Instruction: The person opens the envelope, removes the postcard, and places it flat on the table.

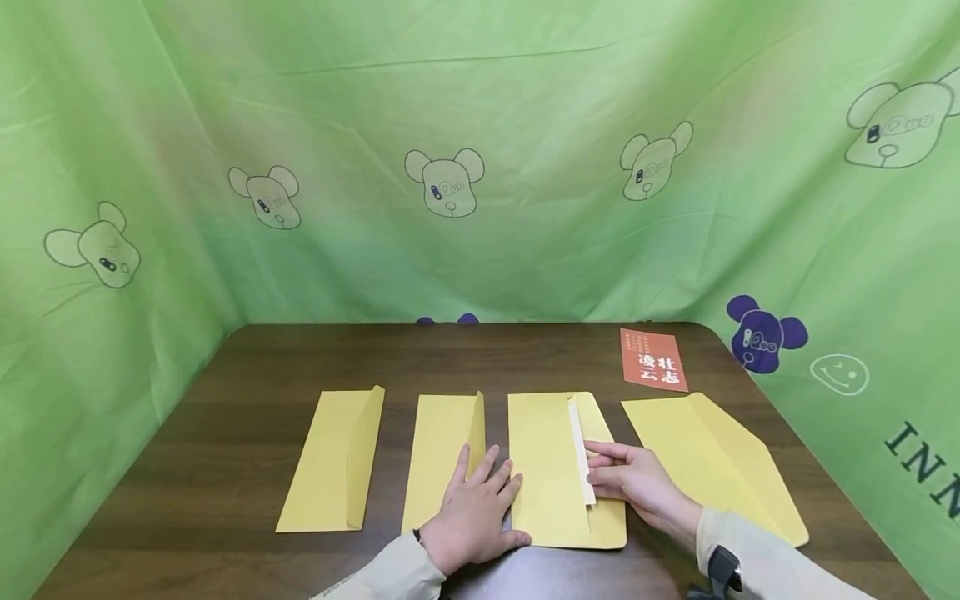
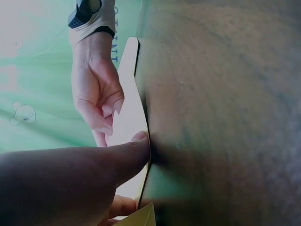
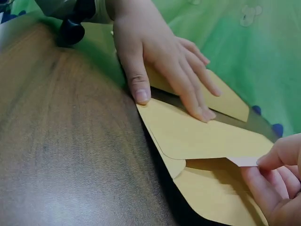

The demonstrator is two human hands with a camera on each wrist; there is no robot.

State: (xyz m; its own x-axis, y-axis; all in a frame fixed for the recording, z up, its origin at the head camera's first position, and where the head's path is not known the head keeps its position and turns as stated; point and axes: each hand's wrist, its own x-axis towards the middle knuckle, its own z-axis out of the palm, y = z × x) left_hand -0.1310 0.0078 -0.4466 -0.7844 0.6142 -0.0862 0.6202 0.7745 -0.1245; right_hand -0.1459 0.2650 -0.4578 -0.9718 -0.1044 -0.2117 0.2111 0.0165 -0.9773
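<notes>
A yellow envelope (image 1: 547, 467) lies on the table with its flap unfolded to the right. A white slip of paper (image 1: 579, 450) sticks out along its opening; the rest is hidden inside. My right hand (image 1: 637, 483) pinches the slip's outer edge between thumb and fingers, as the right wrist view also shows with the slip (image 3: 247, 161). With fingers spread, my left hand (image 1: 480, 521) rests over the envelope's left edge, thumb at the near corner. Part of that hand covers a second yellow envelope (image 1: 438, 454), whose flap is folded over.
Farther left lies another yellow envelope (image 1: 326, 462) with its flap folded over. To the right is a yellow envelope (image 1: 697, 450) with its flap spread out. A red card (image 1: 637, 346) with white print lies behind it. Green printed cloth (image 1: 450, 267) hangs around the wooden table (image 1: 225, 433).
</notes>
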